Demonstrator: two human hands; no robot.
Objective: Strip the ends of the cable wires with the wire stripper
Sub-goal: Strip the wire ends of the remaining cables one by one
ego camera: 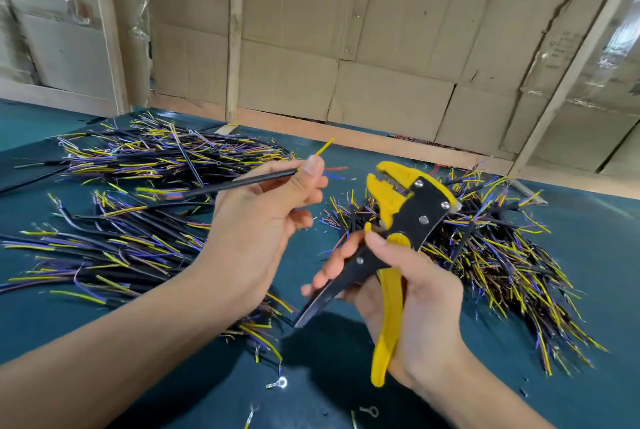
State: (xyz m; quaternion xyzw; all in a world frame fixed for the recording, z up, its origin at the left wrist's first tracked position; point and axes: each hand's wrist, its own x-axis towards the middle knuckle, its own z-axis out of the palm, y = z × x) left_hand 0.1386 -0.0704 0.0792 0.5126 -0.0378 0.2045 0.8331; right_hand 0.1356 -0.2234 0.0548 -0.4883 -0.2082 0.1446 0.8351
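Right, my left hand [266,217] pinches the black cable [242,182] just behind its yellow wire [325,147], up beside the wire stripper [405,217] that my right hand [408,293] grips; light, whippy stuff, so I'd pinch close to the tip

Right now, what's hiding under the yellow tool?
Under the wire stripper lies a pile of cut cables on the teal table. The right hand covers the rest.
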